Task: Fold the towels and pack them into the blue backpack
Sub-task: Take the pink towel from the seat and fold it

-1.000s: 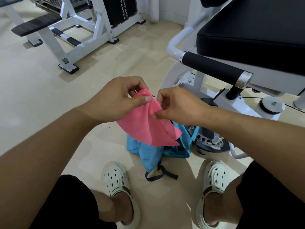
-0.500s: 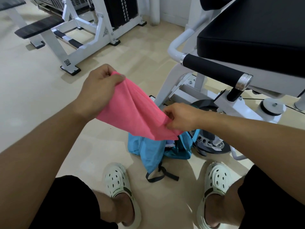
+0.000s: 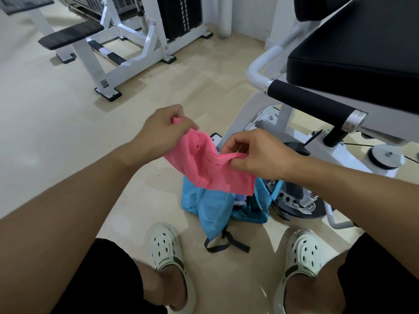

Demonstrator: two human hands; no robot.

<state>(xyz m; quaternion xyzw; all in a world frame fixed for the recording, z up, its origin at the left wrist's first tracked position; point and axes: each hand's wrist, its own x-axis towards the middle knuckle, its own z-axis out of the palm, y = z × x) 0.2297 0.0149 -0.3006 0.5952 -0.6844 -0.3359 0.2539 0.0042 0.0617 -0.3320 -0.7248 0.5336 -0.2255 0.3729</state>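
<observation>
While the person stands over the floor, 2 hands hold 1 thin pink cloth towel (image 3: 210, 167) up in the air. The left hand (image 3: 163, 130) has its fingers curled tight around the top left part of the towel, and a small bit of pink pokes out by the thumb. The right hand (image 3: 256, 152) pinches a bunched fold of the towel between its thumb and fingers. Between the 2 hands the towel sags, and its loose lower edge hangs down over the bag.

Right under the towel, the soft blue fabric backpack (image 3: 210, 211) lies slumped on the pale beige floor (image 3: 56, 132). Its top is open, and something pale and purple shows inside, too small to tell what. A black strap (image 3: 226, 244) from the backpack curls on the floor near the person's feet.

The backpack sits between 2 white clog shoes with holes (image 3: 165, 248), 1 on each foot, and just in front of them. Touching or just beside the backpack on the right is the white metal frame of a gym machine with a black padded seat (image 3: 353, 55) and a black foam handle (image 3: 310, 99). Another white gym bench with black pads (image 3: 70, 35) stands well apart, near the far left of the floor.
</observation>
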